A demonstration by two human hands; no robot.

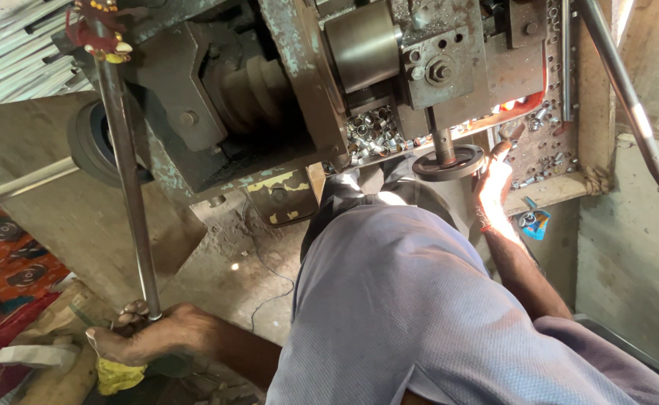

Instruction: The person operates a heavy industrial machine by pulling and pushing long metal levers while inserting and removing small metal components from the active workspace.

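The person wears a loose, pale lavender-grey shirt of thin woven cloth, softly creased across the front and shoulder. Its short sleeves end above the elbows, leaving both forearms bare. Dark trousers — charcoal or black, with folds at the knee — show beyond the shirt's hem. A thin red thread or band circles the wrist of the right hand, which is washed out by strong sunlight. The left hand is bare — no glove, ring or watch is visible.

rod: bare metal, dull grey
machine body: metal, flaking paint
small sleeves: shiny metal
shirt: matt cloth
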